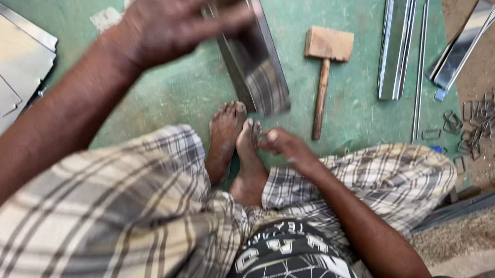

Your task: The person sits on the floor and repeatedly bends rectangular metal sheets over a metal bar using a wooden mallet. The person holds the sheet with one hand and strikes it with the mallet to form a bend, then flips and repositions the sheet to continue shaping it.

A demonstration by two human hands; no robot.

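My left hand (178, 19) is raised near the top of the view, fingers spread over the upper end of a folded shiny metal sheet piece (258, 72) that stands tilted on the green floor mat (168, 98). It touches or holds the piece's top edge; motion blur hides the grip. My right hand (284, 146) rests low by my bare feet (236, 145), fingers curled near the toes, seemingly pinching something small that I cannot make out. A wooden mallet (325, 63) lies just right of the metal piece.
Flat metal sheets (5, 71) lie at the far left. Long folded metal strips (399, 38) and another bent piece (463, 40) lie at the right. Several small wire clips (477, 120) are scattered on the sandy ground at the right edge.
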